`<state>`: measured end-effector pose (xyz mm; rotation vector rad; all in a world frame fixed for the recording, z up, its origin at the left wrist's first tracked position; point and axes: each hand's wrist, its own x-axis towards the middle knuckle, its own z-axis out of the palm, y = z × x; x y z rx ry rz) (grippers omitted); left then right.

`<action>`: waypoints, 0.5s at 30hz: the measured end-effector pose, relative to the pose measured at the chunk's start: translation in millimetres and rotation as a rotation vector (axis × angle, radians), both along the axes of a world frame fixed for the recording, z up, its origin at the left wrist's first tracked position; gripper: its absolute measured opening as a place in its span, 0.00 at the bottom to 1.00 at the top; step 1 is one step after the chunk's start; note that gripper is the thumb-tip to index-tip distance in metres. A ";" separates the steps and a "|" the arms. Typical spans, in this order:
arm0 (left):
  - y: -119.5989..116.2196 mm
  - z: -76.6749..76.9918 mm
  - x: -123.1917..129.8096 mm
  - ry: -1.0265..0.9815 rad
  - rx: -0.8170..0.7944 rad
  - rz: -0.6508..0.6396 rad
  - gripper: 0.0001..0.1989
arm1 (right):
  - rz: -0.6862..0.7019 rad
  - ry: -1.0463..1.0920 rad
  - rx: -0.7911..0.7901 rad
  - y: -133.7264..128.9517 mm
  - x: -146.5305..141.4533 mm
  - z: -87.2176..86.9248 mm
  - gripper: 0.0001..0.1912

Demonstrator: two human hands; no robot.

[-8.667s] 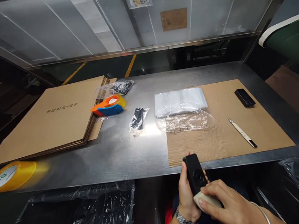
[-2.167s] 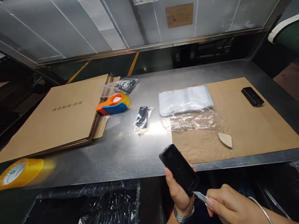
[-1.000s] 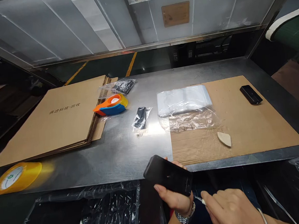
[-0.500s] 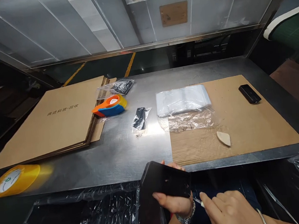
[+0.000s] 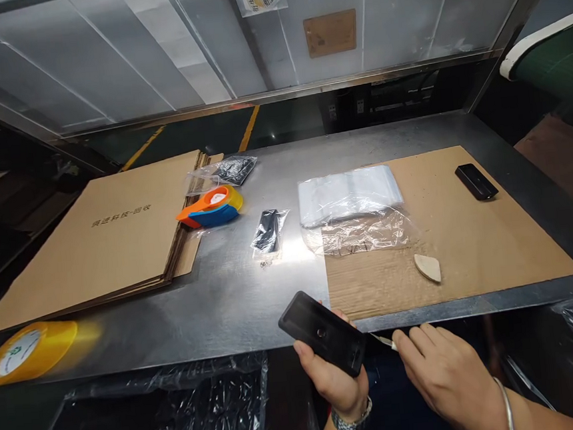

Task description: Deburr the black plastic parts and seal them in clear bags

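Note:
My left hand (image 5: 333, 375), with a metal watch at its wrist, is closed around a black rectangular plastic shell (image 5: 321, 332) in front of the table edge. The shell is tilted, and small holes show in its face. In my right hand (image 5: 443, 368) is a small knife (image 5: 384, 341) with a thin blade and a pale handle, mostly hidden by the fingers. Its tip is close to the shell's right edge; whether they touch I cannot tell. A second black shell (image 5: 476, 181) lies on the cardboard sheet (image 5: 511, 255) at the right.
Flat cartons (image 5: 108, 237) are stacked at the left, beside an orange and blue tape dispenser (image 5: 210, 207). A yellow tape roll (image 5: 27, 351) sits near the front edge. Clear bags (image 5: 349, 195), a bagged black part (image 5: 268, 231) and a pale wedge (image 5: 428, 268) lie mid-table.
My left hand has turned the shell so that its face tips more toward me. My right hand has moved up and slightly right with the knife.

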<state>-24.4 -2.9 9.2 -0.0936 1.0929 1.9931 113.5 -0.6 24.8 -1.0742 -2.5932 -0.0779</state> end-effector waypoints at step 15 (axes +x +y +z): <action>-3.4 9.3 -0.5 0.024 0.098 -0.200 0.25 | 0.045 0.027 -0.152 -4.2 3.6 9.5 0.18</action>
